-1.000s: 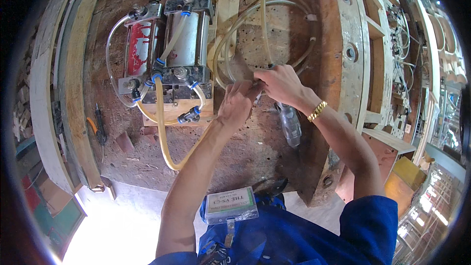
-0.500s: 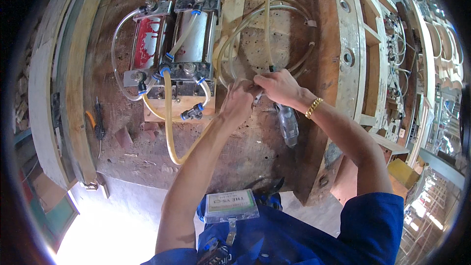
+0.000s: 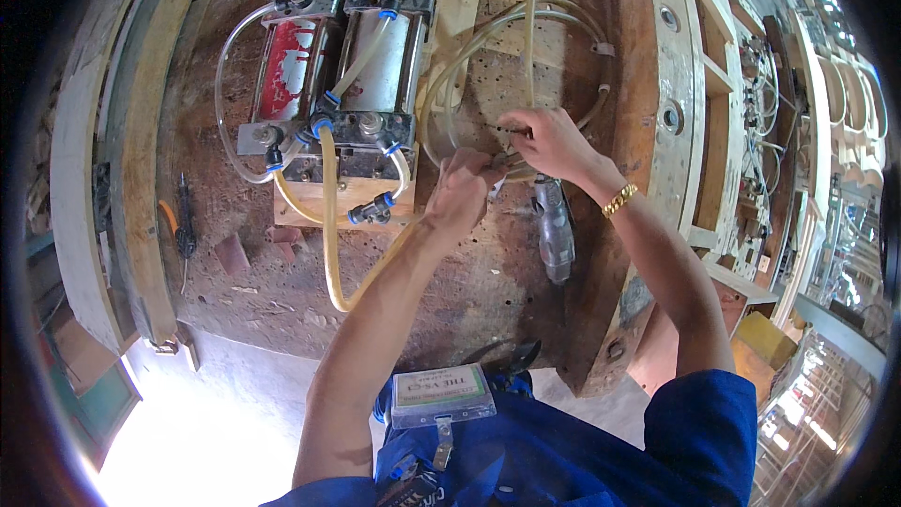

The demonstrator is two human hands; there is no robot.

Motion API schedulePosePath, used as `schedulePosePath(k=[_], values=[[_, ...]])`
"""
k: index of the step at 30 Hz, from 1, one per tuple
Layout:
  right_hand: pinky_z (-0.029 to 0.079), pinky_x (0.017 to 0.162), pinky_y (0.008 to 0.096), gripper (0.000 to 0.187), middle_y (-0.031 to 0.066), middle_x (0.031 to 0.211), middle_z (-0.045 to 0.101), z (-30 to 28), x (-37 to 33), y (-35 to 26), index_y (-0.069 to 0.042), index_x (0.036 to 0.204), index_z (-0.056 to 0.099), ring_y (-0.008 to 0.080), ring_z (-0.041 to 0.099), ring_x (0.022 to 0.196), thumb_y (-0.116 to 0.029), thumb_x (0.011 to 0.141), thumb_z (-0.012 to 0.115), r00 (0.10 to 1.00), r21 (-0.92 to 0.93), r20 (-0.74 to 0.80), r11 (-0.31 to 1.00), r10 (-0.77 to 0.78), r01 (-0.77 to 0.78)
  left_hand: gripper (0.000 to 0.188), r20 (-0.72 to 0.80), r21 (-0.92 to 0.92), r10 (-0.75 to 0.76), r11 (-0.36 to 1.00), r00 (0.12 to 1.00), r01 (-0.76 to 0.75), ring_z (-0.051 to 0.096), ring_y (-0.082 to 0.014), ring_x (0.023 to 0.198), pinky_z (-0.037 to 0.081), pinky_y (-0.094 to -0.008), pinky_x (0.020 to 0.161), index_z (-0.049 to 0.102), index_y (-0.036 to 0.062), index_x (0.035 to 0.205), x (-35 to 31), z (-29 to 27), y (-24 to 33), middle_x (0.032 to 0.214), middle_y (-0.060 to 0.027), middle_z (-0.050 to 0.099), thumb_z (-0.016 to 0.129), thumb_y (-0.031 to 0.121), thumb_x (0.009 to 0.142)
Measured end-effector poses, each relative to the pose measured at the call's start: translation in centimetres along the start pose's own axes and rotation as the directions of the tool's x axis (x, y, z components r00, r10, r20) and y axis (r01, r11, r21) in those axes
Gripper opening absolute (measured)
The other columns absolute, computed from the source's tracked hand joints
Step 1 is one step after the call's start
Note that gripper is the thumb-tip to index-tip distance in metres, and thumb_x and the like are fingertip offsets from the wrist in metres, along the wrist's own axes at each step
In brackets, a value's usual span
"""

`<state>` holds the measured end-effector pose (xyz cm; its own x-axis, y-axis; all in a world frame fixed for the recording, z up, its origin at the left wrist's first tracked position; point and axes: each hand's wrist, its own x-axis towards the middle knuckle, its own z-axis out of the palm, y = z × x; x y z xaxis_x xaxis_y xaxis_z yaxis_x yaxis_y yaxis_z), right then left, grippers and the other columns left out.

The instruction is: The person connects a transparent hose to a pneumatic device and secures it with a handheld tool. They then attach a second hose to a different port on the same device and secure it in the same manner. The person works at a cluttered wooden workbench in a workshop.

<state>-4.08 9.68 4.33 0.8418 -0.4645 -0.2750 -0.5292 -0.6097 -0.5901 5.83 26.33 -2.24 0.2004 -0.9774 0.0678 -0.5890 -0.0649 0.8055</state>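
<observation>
My left hand (image 3: 460,192) is closed, its thumb and fingers pinching a small part near the coiled hose; the fingers mostly cover it. Just right of it, my right hand (image 3: 561,145), with a gold bracelet at the wrist, pinches a small dark piece (image 3: 508,129) at its fingertips. A clear air hose (image 3: 531,33) comes down from the top edge to behind my right hand. Loops of clear hose (image 3: 497,23) lie around and beyond both hands. Below my right hand, a grey air tool (image 3: 556,235) lies on the worn wooden bench (image 3: 450,277).
Two pneumatic cylinders (image 3: 377,66) with blue-collared fittings stand left of my hands. A yellowish hose (image 3: 330,225) loops down from them toward my left forearm. A thin tool with an orange part (image 3: 182,225) and reddish scraps (image 3: 233,252) lie farther left. A wooden beam (image 3: 648,178) borders the right side.
My right hand has drawn apart from my left, moving right and slightly up, with the small dark piece now showing at its fingertips. The view has shifted slightly.
</observation>
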Motion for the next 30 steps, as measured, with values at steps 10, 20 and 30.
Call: schedulePosePath(k=[10, 20, 30], values=[[0.053, 0.07, 0.0436, 0.027, 0.0239, 0.081, 0.067, 1.0, 5.0, -1.1, 0.005, 0.086, 0.069, 0.0366, 0.067, 0.08, -0.019, 0.073, 0.069, 0.832, -0.439, 0.546, 0.879, 0.097, 0.185, 0.03, -0.057, 0.165, 0.215, 0.965, 0.975, -0.204, 0.058, -0.0341, 0.104, 0.048, -0.0433, 0.086, 0.069, 0.0052, 0.102, 0.2, 1.0, -1.6, 0.107, -0.0151, 0.064, 0.063, -0.002, 0.073], [0.051, 0.074, 0.0442, 0.026, 0.02, 0.087, 0.068, 1.1, 3.0, 0.7, -0.002, 0.096, 0.068, 0.037, 0.065, 0.085, -0.015, 0.074, 0.072, 0.912, -0.301, 0.408, 0.949, 0.041, 0.092, 0.038, -0.065, 0.29, 0.259, 0.929, 0.964, -0.23, 0.057, -0.0291, 0.1, 0.041, -0.0413, 0.083, 0.067, 0.0076, 0.108, -0.1, -0.1, 0.1, 0.106, -0.011, 0.062, 0.058, -0.004, 0.073], [0.051, 0.073, 0.0496, 0.025, 0.0179, 0.086, 0.067, 2.4, 0.3, 0.4, -0.005, 0.093, 0.064, 0.0383, 0.065, 0.087, -0.002, 0.069, 0.061, 0.975, -0.131, 0.169, 0.977, -0.145, 0.168, 0.018, -0.138, 0.207, 0.088, 0.977, 0.986, -0.058, 0.059, -0.0375, 0.09, 0.044, -0.0467, 0.081, 0.055, 0.0007, 0.096, -0.9, 0.8, -0.2, 0.087, -0.0186, 0.061, 0.06, 0.002, 0.079]])
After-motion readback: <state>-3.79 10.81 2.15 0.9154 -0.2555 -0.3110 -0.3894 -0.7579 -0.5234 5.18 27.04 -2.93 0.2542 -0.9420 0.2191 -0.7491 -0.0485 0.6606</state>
